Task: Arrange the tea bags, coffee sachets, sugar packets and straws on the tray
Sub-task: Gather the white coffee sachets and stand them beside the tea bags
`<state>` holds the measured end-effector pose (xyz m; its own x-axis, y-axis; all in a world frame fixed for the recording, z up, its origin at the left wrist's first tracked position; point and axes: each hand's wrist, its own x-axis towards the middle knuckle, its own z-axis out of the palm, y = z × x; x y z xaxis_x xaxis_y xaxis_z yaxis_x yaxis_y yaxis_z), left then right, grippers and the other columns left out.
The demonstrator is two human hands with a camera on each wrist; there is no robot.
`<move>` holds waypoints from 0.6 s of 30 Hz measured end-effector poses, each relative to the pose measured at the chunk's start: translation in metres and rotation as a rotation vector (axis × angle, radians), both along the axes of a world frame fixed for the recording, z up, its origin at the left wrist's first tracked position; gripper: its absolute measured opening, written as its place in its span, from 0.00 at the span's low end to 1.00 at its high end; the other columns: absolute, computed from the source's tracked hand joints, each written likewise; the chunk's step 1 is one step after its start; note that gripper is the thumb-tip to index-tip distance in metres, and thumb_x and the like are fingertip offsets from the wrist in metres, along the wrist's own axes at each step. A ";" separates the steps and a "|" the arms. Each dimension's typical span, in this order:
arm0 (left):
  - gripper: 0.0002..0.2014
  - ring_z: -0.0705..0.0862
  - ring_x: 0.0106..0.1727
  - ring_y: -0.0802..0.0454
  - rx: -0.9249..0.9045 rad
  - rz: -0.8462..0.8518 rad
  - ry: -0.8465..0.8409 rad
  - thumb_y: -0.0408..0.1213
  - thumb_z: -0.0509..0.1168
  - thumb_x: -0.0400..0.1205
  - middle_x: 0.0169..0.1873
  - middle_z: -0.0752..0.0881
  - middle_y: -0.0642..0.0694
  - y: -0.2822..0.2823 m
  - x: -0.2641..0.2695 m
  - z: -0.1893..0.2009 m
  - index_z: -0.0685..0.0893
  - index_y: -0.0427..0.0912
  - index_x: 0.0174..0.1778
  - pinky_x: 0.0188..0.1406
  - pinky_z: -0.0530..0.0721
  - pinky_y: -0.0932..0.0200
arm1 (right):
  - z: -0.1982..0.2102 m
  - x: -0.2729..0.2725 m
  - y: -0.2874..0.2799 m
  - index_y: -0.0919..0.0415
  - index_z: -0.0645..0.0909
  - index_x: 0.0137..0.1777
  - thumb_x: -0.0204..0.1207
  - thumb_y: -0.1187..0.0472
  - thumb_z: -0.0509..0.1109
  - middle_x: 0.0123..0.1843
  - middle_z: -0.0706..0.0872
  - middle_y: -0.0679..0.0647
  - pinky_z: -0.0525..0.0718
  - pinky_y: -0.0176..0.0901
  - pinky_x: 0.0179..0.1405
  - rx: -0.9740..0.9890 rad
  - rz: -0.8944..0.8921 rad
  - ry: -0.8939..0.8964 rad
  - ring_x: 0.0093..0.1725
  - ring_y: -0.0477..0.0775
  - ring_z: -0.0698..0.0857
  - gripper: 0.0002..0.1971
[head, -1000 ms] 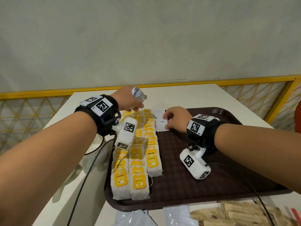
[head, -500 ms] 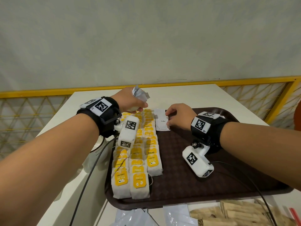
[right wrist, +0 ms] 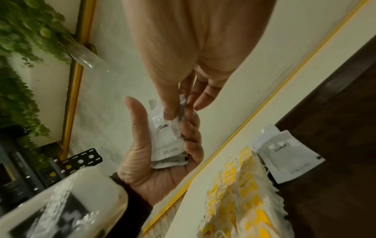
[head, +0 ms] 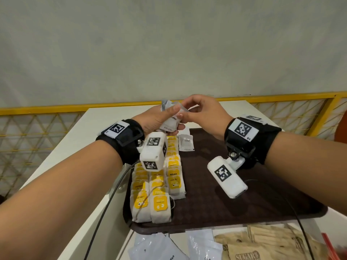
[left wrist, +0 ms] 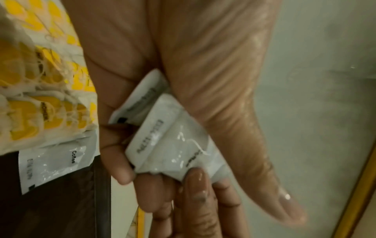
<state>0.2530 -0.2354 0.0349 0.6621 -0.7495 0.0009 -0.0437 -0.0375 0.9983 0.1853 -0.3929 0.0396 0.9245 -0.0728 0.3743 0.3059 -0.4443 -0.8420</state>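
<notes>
Your head camera looks down over the tray's (head: 234,209) near edge, wrist cameras close under each palm, all sharing the held coffee sachets (head: 170,121).

White table (head: 105,128) against a grey wall (head: 169,44), yellow lattice railing (head: 37,132) between.

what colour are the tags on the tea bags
Yellow, with dark print, on pale paper tea bags. The head view shows it best.

tea bags (head: 157,182): tray (head: 244,209) left | coffee sachet (head: 186,143): right of them, far end | table (head: 90,132): under tray
</notes>
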 end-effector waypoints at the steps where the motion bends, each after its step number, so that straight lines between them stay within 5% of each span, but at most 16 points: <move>1: 0.43 0.88 0.37 0.54 0.003 0.010 -0.009 0.70 0.76 0.51 0.36 0.88 0.47 -0.001 -0.003 0.002 0.82 0.42 0.54 0.32 0.86 0.62 | 0.001 0.000 -0.001 0.60 0.84 0.48 0.70 0.66 0.80 0.46 0.88 0.55 0.88 0.51 0.50 0.007 -0.025 -0.002 0.41 0.55 0.89 0.09; 5: 0.41 0.87 0.28 0.55 0.077 0.087 -0.084 0.72 0.57 0.55 0.30 0.88 0.48 -0.002 -0.009 0.009 0.82 0.40 0.51 0.23 0.83 0.66 | 0.003 -0.002 0.001 0.56 0.83 0.44 0.69 0.63 0.80 0.40 0.83 0.50 0.82 0.44 0.47 -0.028 -0.046 0.062 0.37 0.48 0.81 0.09; 9: 0.42 0.90 0.34 0.53 0.049 0.192 -0.022 0.70 0.56 0.64 0.34 0.90 0.43 -0.006 -0.010 0.009 0.84 0.34 0.56 0.28 0.86 0.63 | 0.007 -0.003 0.001 0.56 0.79 0.41 0.76 0.65 0.74 0.40 0.84 0.51 0.83 0.45 0.50 0.100 0.009 0.200 0.41 0.48 0.83 0.07; 13: 0.11 0.84 0.30 0.53 -0.109 0.420 0.071 0.45 0.68 0.81 0.34 0.81 0.44 -0.007 0.001 0.004 0.80 0.41 0.51 0.33 0.88 0.59 | 0.008 -0.002 -0.016 0.61 0.75 0.50 0.80 0.70 0.68 0.48 0.82 0.60 0.90 0.57 0.48 0.445 0.019 0.301 0.46 0.58 0.85 0.06; 15: 0.08 0.79 0.28 0.52 0.032 0.456 -0.035 0.34 0.70 0.80 0.34 0.78 0.44 -0.010 0.013 0.000 0.78 0.42 0.49 0.27 0.81 0.61 | -0.002 -0.002 -0.025 0.63 0.76 0.52 0.79 0.74 0.67 0.48 0.81 0.61 0.90 0.58 0.47 0.465 0.003 0.404 0.45 0.58 0.85 0.08; 18: 0.08 0.82 0.30 0.53 0.483 0.351 -0.426 0.35 0.71 0.78 0.35 0.83 0.47 -0.022 0.023 -0.002 0.80 0.43 0.50 0.26 0.79 0.64 | -0.026 -0.004 -0.032 0.63 0.77 0.56 0.77 0.78 0.65 0.53 0.83 0.64 0.88 0.55 0.50 0.290 -0.065 0.593 0.48 0.60 0.86 0.13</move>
<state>0.2763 -0.2572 0.0332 0.8792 -0.4752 0.0347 -0.3287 -0.5523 0.7661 0.1816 -0.4250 0.0134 0.9580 -0.1564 -0.2403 -0.2664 -0.1760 -0.9477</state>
